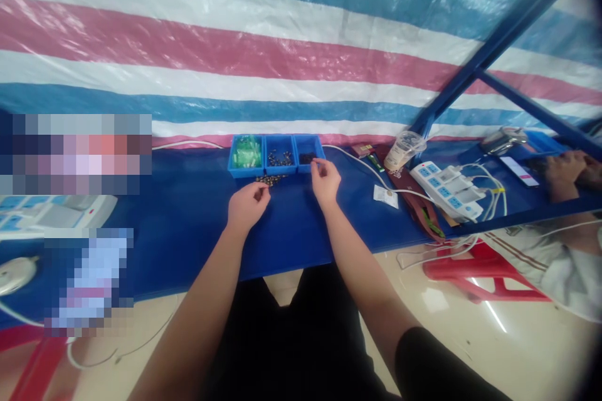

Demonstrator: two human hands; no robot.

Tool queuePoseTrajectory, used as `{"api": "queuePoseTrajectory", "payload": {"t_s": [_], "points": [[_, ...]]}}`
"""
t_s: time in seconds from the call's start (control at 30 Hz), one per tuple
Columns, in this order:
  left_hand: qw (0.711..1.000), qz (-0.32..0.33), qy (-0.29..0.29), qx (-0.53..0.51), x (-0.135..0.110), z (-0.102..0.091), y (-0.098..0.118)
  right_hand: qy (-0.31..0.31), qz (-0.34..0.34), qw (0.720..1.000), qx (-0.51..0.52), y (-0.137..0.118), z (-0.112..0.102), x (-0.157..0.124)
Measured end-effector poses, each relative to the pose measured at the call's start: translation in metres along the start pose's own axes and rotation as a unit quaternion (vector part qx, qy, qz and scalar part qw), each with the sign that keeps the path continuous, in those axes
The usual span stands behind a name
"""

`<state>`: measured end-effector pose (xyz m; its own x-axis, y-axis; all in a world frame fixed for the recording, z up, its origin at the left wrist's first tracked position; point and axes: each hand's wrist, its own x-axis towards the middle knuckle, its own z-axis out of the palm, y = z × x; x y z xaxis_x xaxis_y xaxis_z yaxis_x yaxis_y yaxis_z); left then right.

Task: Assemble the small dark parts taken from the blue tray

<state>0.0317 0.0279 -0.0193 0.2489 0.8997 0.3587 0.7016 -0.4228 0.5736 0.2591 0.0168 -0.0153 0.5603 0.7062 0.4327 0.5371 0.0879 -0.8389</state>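
Three small blue bins stand side by side on the blue table. Green plastic packets (248, 151) fill the left bin (247, 172), small metal pieces (279, 158) lie in the middle bin (281, 170), and tiny dark pieces (307, 157) are in the right bin (308, 139). In front of them is a loose pile of small brass-and-dark parts (275, 180). My left hand (248, 207) is closed in a pinch at the pile's left end. At the right bin's front corner, my right hand (326, 183) pinches with thumb and finger. Whatever either pinch holds is too small to make out.
To the right are a plastic cup (402, 151), a small white packet (385, 196), a brown strap (414, 200) and a white power strip (446, 191) with cables. Beyond a blue metal frame (493, 19), another person's hands (567, 169) are beside a phone (518, 171).
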Motion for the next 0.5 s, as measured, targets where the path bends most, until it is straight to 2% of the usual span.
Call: {"api": "queuePoseTrajectory", "payload": {"t_s": [0.1,0.27,0.33,0.5], "points": [[0.999,0.026,-0.016,0.04,-0.003,0.0,0.0,-0.089,0.004,0.996,0.028,-0.001,0.004,-0.008],[0.995,0.062,-0.021,0.069,-0.005,0.003,-0.002,-0.246,-0.039,0.968,0.041,-0.001,0.012,-0.018],[0.995,0.071,-0.026,0.072,-0.004,0.005,-0.003,-0.265,-0.042,0.962,0.042,-0.002,0.014,-0.02],[0.995,0.056,-0.038,0.067,-0.002,0.006,-0.005,-0.255,-0.026,0.965,0.049,-0.001,0.013,-0.019]]}}
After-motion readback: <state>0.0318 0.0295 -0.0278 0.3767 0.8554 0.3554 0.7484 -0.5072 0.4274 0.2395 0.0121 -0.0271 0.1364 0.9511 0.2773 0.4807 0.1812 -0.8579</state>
